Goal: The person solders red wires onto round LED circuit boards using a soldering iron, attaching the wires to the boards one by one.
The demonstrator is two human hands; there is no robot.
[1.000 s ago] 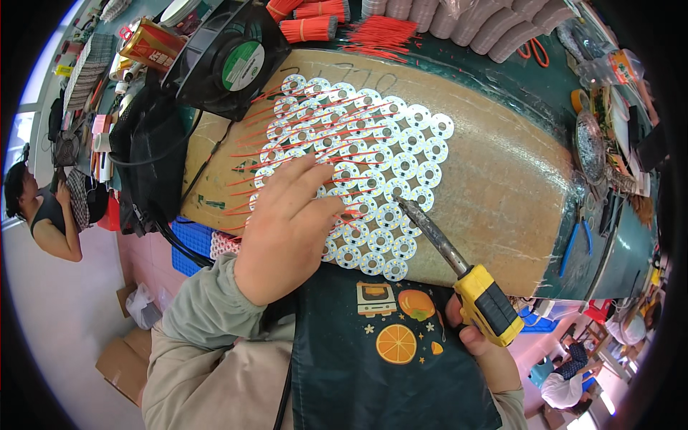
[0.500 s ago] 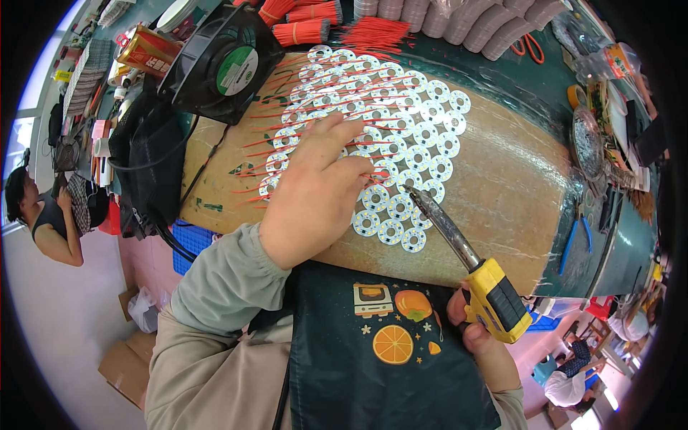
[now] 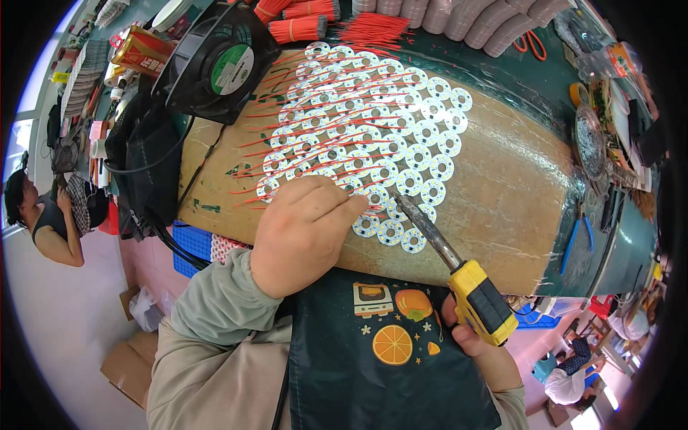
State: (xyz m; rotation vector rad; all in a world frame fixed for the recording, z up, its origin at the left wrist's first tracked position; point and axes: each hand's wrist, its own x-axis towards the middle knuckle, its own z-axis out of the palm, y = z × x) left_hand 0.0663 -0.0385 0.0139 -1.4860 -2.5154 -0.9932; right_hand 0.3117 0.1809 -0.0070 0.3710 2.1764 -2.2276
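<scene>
Many white ring-shaped LED boards [image 3: 426, 133] lie in close rows on a brown board, and thin red wires stretch leftward from much of the group. My left hand [image 3: 304, 233] is over the near left part of these rows, fingertips pinched together. A red wire [image 3: 373, 208] shows at those fingertips, over a ring; the rest of it is hidden by the hand. In my right hand [image 3: 466, 326] is a yellow-and-black soldering iron [image 3: 481, 301]. Its metal tip points up-left and ends close above the rings, just right of my left fingertips; contact cannot be made out.
A black fan [image 3: 218, 68] stands at the upper left, beside a black bag [image 3: 140, 154]. Bundles of red wires [image 3: 297, 29] and stacks of grey discs [image 3: 459, 25] line the far edge. Blue-handled pliers [image 3: 577, 242] and a round metal dish [image 3: 590, 143] are on the right.
My left hand has drawn nearer to me, uncovering rings and wires in the middle rows. The soldering iron has shifted a little left, its tip following toward the nearer rings.
</scene>
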